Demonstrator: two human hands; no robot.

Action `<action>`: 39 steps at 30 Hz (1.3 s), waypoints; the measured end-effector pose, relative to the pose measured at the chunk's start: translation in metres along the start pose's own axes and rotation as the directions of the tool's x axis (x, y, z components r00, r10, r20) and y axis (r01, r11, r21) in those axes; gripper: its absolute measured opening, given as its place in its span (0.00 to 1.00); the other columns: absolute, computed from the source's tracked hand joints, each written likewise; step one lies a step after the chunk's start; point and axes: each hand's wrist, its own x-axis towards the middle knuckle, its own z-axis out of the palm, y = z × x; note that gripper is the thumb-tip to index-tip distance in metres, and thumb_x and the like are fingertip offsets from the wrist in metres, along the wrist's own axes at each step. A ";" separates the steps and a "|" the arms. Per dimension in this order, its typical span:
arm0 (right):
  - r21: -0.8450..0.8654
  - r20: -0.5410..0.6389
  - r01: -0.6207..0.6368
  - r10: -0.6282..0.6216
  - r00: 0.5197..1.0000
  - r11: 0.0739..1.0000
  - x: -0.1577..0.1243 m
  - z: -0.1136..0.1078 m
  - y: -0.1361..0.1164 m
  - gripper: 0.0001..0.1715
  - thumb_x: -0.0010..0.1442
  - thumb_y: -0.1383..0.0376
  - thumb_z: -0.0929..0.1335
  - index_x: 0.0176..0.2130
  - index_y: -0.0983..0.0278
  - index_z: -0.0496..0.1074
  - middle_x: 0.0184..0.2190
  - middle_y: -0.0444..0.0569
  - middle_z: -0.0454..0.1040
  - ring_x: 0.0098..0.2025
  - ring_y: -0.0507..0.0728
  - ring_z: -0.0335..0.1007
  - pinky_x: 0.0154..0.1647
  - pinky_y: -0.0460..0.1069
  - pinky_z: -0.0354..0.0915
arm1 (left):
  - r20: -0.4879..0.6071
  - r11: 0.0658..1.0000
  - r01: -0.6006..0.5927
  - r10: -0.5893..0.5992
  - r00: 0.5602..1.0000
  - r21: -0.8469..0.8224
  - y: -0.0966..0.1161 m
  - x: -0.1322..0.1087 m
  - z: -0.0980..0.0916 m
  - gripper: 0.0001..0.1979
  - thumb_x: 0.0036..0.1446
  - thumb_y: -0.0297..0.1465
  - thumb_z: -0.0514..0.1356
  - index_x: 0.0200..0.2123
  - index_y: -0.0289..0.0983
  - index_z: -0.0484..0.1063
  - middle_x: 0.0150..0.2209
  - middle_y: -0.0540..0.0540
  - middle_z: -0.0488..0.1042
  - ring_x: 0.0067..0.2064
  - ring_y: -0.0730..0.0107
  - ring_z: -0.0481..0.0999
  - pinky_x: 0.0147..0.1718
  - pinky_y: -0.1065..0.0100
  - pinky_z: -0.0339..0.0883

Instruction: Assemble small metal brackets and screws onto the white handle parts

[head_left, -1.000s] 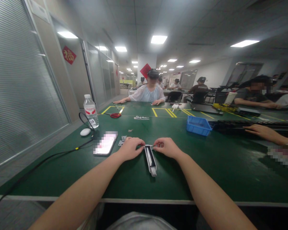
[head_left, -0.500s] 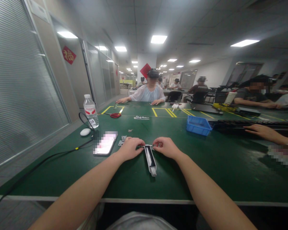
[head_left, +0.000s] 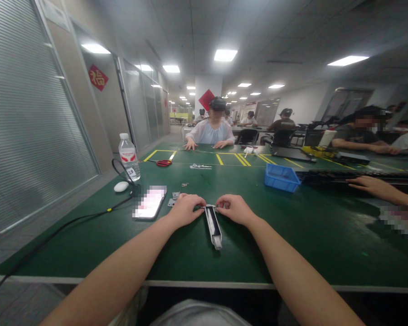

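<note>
fingertips hidden at bracket [head_left: 213,226] far end | left hand [head_left: 185,209] | right hand [head_left: 235,209]

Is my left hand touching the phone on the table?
Apart. The head view shows a strip of green table between the left hand and the phone; the hand grips the rail instead.

Both arms are uncovered along their whole visible length, the left forearm [head_left: 122,271] and the right forearm [head_left: 292,276] alike; the left hand [head_left: 185,209] and the right hand [head_left: 235,209] are bare; a rounded fold of pale grey cloth garment [head_left: 197,318] shows at the bottom edge; a lighter strip of fabric [head_left: 133,305] shows beside the left forearm.
</note>
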 end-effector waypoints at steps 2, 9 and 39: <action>0.003 0.003 -0.002 0.002 1.000 1.000 0.000 0.000 0.000 0.07 0.49 0.66 0.68 0.32 0.64 0.74 0.25 0.44 0.73 0.25 0.49 0.63 0.28 0.44 0.60 | -0.011 1.000 0.001 -0.001 1.000 -0.002 0.000 0.000 0.001 0.07 0.54 0.30 0.57 0.36 0.40 0.72 0.36 0.50 0.75 0.40 0.65 0.71 0.44 0.63 0.56; 0.013 0.004 -0.013 0.012 1.000 1.000 0.000 0.002 0.003 0.08 0.50 0.64 0.68 0.32 0.64 0.75 0.25 0.43 0.72 0.24 0.49 0.63 0.27 0.44 0.60 | -0.035 1.000 0.003 -0.004 0.999 -0.021 -0.002 0.001 0.004 0.06 0.53 0.30 0.57 0.35 0.40 0.73 0.34 0.49 0.75 0.39 0.66 0.71 0.44 0.63 0.56; -0.056 0.023 -0.022 0.023 0.999 0.998 0.000 0.000 0.002 0.10 0.52 0.61 0.67 0.33 0.63 0.76 0.26 0.45 0.73 0.27 0.50 0.63 0.29 0.45 0.58 | -0.021 1.000 0.014 -0.015 1.000 -0.006 -0.001 0.000 0.001 0.07 0.54 0.30 0.56 0.36 0.40 0.72 0.35 0.50 0.75 0.39 0.65 0.71 0.43 0.63 0.55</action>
